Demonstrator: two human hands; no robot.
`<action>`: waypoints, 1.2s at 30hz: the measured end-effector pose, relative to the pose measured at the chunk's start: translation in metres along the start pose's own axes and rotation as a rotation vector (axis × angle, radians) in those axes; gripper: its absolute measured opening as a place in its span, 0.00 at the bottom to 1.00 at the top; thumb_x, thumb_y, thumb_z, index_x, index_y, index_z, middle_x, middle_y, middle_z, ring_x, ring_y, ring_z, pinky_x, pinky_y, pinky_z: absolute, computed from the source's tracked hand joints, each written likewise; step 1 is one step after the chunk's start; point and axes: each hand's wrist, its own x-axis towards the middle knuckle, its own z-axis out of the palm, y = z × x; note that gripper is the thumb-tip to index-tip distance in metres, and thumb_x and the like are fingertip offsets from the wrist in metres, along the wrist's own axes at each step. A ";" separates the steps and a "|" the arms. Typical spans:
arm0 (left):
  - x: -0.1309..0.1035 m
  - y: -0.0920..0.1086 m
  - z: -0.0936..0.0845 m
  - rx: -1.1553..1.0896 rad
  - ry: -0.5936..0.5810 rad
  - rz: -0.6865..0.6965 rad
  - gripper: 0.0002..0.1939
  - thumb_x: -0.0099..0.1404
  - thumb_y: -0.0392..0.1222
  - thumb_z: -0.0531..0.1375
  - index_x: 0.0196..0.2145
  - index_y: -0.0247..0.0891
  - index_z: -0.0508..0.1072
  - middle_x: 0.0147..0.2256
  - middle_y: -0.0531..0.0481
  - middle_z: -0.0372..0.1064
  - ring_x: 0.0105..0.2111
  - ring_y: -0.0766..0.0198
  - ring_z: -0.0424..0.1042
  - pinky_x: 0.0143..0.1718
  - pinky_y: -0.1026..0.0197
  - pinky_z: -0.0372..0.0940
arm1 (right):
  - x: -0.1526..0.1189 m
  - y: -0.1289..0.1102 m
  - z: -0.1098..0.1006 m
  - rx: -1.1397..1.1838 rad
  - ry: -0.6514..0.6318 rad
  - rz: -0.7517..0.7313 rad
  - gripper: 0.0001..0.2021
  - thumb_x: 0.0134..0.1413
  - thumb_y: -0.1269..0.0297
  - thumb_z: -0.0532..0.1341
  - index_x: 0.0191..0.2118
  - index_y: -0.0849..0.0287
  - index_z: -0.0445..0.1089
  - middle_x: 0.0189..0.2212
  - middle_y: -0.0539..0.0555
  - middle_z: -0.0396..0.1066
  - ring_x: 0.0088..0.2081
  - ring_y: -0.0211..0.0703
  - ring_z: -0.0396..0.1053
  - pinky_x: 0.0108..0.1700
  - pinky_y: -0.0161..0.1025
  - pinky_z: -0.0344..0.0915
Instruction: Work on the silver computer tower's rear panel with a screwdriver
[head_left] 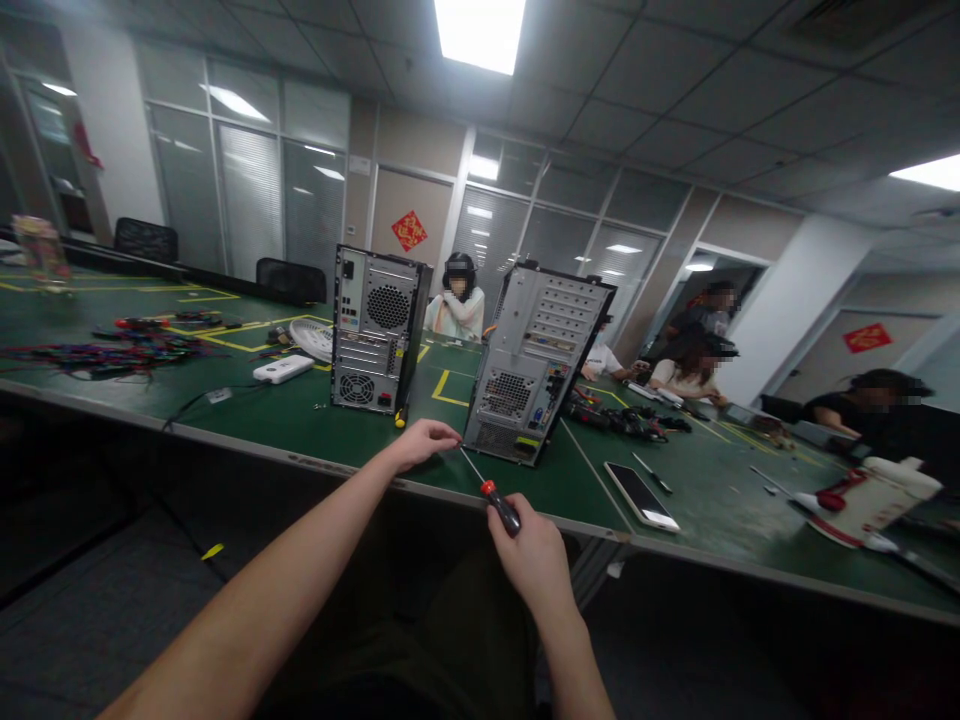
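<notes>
The right hand [531,548] curls around 1 screwdriver [493,494]; the left hand [425,444], fingertips nearly pinched beside its tip, holds nothing discernible; 1 computer tower [529,350] stands just beyond.

1. Your screwdriver [489,488] pairs a smooth, glossy plastic handle [502,511] with a shiny metal shaft [474,464].
2. The right computer case [525,360] facing you shows bare, dull sheet metal, its surface broken by punched holes and ribs.
3. The left computer case [371,335] shows you similar matt grey metal, also perforated.
4. Your tabletop [277,422] looks smooth, with a soft sheen.
5. The phone [641,494] gives you a glossy, glass-like face.
6. The white block [283,369] looks like smooth plastic.
7. Your dark trousers [450,625] look like matt cloth.
</notes>
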 end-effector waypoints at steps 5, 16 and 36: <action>-0.001 0.003 0.001 0.009 -0.004 -0.004 0.16 0.55 0.46 0.69 0.38 0.34 0.81 0.36 0.45 0.80 0.38 0.60 0.76 0.46 0.58 0.66 | 0.001 -0.003 -0.005 -0.029 -0.007 0.020 0.09 0.65 0.56 0.57 0.40 0.53 0.71 0.29 0.50 0.76 0.31 0.41 0.73 0.32 0.34 0.52; -0.003 0.003 0.000 0.055 -0.012 -0.005 0.16 0.55 0.47 0.69 0.38 0.34 0.82 0.37 0.44 0.80 0.38 0.59 0.76 0.47 0.57 0.67 | 0.000 -0.004 -0.010 -0.145 0.089 -0.018 0.13 0.64 0.59 0.58 0.51 0.52 0.73 0.39 0.53 0.74 0.37 0.42 0.72 0.36 0.35 0.58; -0.005 0.008 0.001 0.132 -0.028 -0.015 0.16 0.55 0.48 0.69 0.38 0.34 0.83 0.36 0.44 0.81 0.37 0.58 0.76 0.45 0.57 0.68 | -0.001 -0.011 -0.008 -0.046 0.011 0.007 0.11 0.64 0.58 0.58 0.48 0.53 0.72 0.37 0.53 0.78 0.37 0.43 0.75 0.36 0.34 0.57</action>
